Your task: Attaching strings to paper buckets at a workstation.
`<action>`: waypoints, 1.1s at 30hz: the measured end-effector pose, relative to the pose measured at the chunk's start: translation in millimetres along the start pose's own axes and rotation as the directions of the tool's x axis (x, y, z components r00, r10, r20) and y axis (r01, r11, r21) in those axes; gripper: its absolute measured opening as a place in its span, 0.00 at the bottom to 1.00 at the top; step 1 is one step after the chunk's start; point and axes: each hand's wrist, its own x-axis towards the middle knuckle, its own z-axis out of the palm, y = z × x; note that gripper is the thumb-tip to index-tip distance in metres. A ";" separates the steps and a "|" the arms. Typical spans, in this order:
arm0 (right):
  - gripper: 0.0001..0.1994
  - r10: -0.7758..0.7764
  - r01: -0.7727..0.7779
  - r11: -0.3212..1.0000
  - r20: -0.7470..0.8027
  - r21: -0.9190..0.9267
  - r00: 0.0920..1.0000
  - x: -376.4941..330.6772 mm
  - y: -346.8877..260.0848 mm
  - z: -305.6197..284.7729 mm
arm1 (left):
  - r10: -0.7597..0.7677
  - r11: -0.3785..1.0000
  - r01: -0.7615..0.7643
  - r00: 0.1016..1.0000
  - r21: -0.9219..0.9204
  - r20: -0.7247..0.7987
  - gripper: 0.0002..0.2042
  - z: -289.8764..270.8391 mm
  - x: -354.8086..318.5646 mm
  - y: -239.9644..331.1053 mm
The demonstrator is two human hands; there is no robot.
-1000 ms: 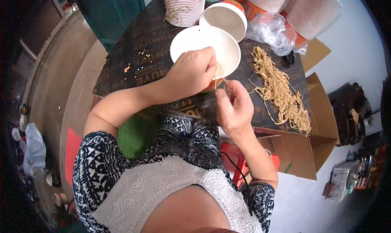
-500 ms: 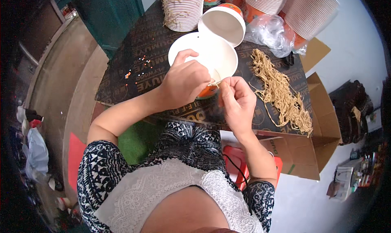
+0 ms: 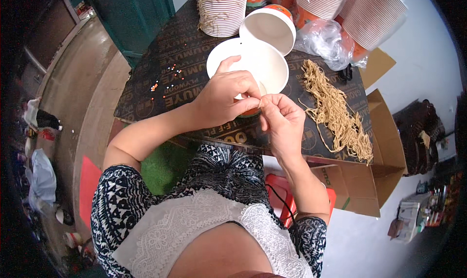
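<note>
A white paper bucket point(image 3: 268, 63) with an orange outside stands near the table's front edge, its opening tilted toward me. Just over its near rim my left hand point(image 3: 227, 95) pinches a thin tan string point(image 3: 262, 88), thumb against bent fingers, index finger raised. My right hand point(image 3: 284, 120) meets it there, thumb and forefinger closed on the same string. Most of the string between the fingertips is hidden. To the right of my right hand lies a long loose heap of tan strings point(image 3: 338, 117).
Another white bucket point(image 3: 267, 27) lies tipped behind the first. A tall stack of buckets with strings point(image 3: 221, 13) stands at the back, with more wrapped stacks point(image 3: 374, 15) and crumpled clear plastic point(image 3: 326, 40) rightward. Small beads point(image 3: 154, 87) dot the dark table point(image 3: 141, 108). A cardboard box point(image 3: 384, 132) adjoins it.
My hands have come together until the fingertips meet; the string that showed between them is now mostly covered. My left fingers have moved slightly right. The view has shifted a little.
</note>
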 end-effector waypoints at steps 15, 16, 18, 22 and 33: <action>0.09 -0.014 0.014 1.000 -0.021 0.013 1.000 -6.2 5.0 -2.4 | -0.050 0.994 0.045 0.997 0.099 0.051 0.05 -2.4 -1.2 1.6; 0.09 -0.020 0.020 1.000 -0.029 -0.014 0.999 -7.2 5.4 -3.9 | -0.112 0.993 0.107 0.990 0.055 0.088 0.06 -3.8 -0.7 1.7; 0.08 -0.025 0.023 0.999 -0.033 -0.038 0.999 -8.5 5.6 -4.1 | -0.152 0.988 0.149 0.983 0.034 0.100 0.06 -5.7 0.6 3.5; 0.07 -0.085 0.081 0.987 -0.027 -0.136 0.996 -8.3 7.8 -4.9 | -0.198 0.980 0.200 0.972 -0.011 0.124 0.05 -8.1 1.4 3.2; 0.04 -0.210 0.182 0.869 -0.010 -0.461 0.978 -15.7 7.4 -8.2 | -0.237 0.971 0.237 0.964 0.009 0.119 0.03 -9.3 1.9 1.3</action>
